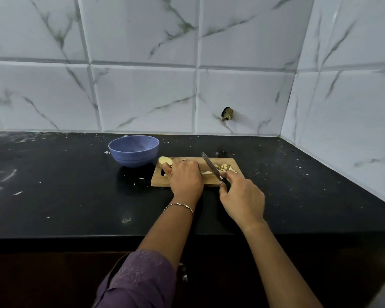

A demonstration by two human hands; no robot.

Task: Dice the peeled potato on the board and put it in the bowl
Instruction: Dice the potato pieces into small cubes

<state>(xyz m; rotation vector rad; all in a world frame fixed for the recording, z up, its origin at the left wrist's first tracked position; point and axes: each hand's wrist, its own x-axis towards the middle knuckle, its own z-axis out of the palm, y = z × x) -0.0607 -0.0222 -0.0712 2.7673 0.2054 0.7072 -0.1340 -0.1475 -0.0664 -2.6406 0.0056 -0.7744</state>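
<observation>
Black stone counter point(65, 185) meets a white marbled tile wall point(142, 96). Farthest left I see a blue bowl point(133, 152). It stands on the counter just beyond and left of the left fingertips, near the far left corner of the board point(159, 182). The left hand point(186, 176) lies palm down on this wooden board, fingers curled over the potato point(165, 161). A pale rounded end shows past the fingertips. How much potato sits under the palm I cannot tell. A thin bracelet point(179, 205) circles that wrist. Right of those fingers, the knife point(210, 167) slants across the board, tip pointing away. The right hand point(240, 201) has its fingers wrapped around the dark handle at the board's near edge. Just beyond the right fingers, a small heap of cut pieces point(223, 167) lies on the board's right end.
</observation>
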